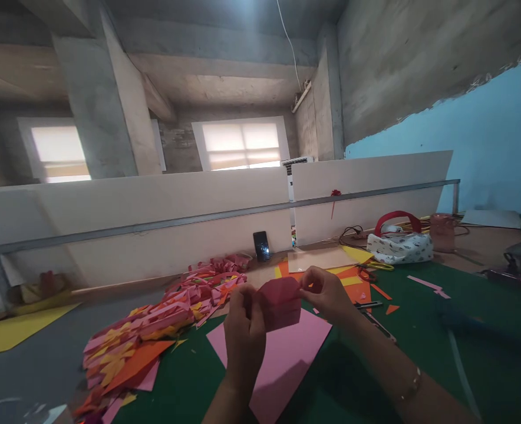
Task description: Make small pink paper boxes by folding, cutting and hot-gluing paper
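Observation:
A folded piece of dark pink paper is held up between both my hands, above the table. My left hand is closed and grips the paper's left edge, with its back toward me. My right hand pinches the paper's upper right edge with fingers pressed together. Under them lies a flat light pink sheet on the green mat.
A heap of pink, orange and yellow paper scraps lies at left. Orange and yellow sheets, a cutter knife and scissors sit behind my right hand. A phone leans on the white partition. A patterned bag stands at right.

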Tool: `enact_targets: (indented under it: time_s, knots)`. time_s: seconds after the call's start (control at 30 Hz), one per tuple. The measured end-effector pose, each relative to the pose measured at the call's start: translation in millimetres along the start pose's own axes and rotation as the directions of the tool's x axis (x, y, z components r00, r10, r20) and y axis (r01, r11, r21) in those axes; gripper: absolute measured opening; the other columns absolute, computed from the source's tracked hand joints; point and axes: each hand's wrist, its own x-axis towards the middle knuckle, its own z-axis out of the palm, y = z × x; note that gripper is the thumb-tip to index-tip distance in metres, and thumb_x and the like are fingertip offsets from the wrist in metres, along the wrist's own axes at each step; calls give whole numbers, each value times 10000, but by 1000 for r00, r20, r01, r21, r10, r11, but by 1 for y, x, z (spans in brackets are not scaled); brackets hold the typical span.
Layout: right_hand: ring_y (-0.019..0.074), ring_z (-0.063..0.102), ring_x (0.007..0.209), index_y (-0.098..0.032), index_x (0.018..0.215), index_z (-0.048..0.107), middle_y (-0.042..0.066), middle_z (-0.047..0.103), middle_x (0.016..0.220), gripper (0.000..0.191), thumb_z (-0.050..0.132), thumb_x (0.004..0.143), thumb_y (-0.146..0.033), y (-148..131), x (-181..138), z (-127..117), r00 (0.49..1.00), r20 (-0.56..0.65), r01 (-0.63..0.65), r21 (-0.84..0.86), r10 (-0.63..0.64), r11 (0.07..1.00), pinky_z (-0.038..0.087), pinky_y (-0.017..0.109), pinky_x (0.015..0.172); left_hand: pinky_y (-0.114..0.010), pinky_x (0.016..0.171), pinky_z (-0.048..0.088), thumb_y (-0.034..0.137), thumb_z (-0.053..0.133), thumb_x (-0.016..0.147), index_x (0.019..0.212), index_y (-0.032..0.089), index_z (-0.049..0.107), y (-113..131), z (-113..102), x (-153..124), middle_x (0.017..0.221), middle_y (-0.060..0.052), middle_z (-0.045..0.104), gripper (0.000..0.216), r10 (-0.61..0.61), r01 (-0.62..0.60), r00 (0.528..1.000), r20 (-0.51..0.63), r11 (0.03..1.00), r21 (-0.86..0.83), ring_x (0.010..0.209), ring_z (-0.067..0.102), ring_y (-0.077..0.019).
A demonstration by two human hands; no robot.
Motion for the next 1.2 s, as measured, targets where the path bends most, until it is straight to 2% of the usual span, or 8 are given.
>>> enact_targets:
  time_s: [0.23,0.47,0.7,0.9,0.97,1.03,1.1,1.2]
  knots:
    - [131,552,647,-186,840,629,18,636,764,207,671,641,-225,-4,1,-7,993,119,0,0,0,1000,432,235,564,-229,521,351,282,447,776,750,224,472,4,1,-3,641,15,499,68,56,-58,998,34,997,60,564,452,-143]
    - [106,470,548,-182,604,657,-22,568,578,6,662,607,-182,-9,1,-13,977,214,19,-49,-8,999,374,214,505,-245,561,326,214,437,745,748,231,469,7,3,-7,649,19,507,37,103,-104,995,18,988,115,591,452,-152]
    - [91,412,502,-164,486,557,-43,462,485,105,616,563,-123,-10,0,-13,986,157,-37,-87,51,996,312,202,458,-238,536,339,257,458,759,742,226,465,-2,4,-5,622,29,507,35,87,-94,995,57,987,130,560,462,-136]
    - [68,341,440,-158,479,523,-58,405,450,117,614,551,-142,-3,1,-12,981,142,-124,-72,133,990,244,188,398,-258,537,440,318,562,680,918,224,513,-8,5,0,703,1,607,261,-62,72,983,171,996,-56,598,566,-167]
    - [69,346,446,-157,491,527,-55,413,458,109,613,560,-155,0,1,-11,977,150,-141,-64,150,988,251,188,401,-280,551,475,325,613,632,904,207,559,-11,5,4,745,-22,645,301,-165,199,944,286,976,-93,627,601,-187]
    - [67,338,446,-155,491,527,-56,405,460,120,616,570,-173,3,1,-9,970,179,-154,-65,164,986,250,185,403,-299,577,490,338,637,611,837,177,620,-15,5,7,746,-40,668,278,-286,341,879,382,936,-84,649,619,-204]
    - [64,330,444,-151,500,550,-58,399,460,120,619,586,-199,5,1,-8,957,231,-161,-72,174,984,249,184,408,-297,567,483,370,643,613,786,151,662,-20,6,8,704,-47,674,279,-381,442,830,407,894,-65,629,617,-203]
    - [67,346,460,-145,546,618,-53,422,475,94,626,597,-223,5,1,-7,939,296,-151,-97,173,984,248,184,424,-279,496,448,418,652,613,794,133,688,-25,7,7,624,-44,665,340,-450,503,812,371,862,-56,545,596,-188]
